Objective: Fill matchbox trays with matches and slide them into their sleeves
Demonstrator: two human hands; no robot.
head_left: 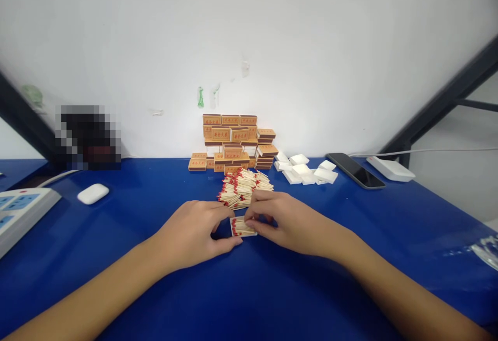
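A small white matchbox tray (pixel 256 233) lies on the blue table, with several red-tipped matches (pixel 239 226) in it. My left hand (pixel 196 234) holds the tray's left end between thumb and index finger, one on its far edge and one on its near edge. Over the tray's right part, my right hand (pixel 282 221) has its fingertips pinched together on the matches; exactly how many it grips is hidden. Just beyond both hands sits a large loose heap of matches (pixel 243 185), most of their red heads toward the left.
Orange-brown matchboxes (pixel 232 151) are stacked against the wall behind the heap. To their right lie several white trays (pixel 299 169), then a phone (pixel 356 171) and a white box (pixel 391 168). On the left are a white earphone case (pixel 93 193) and a power strip (pixel 29 216).
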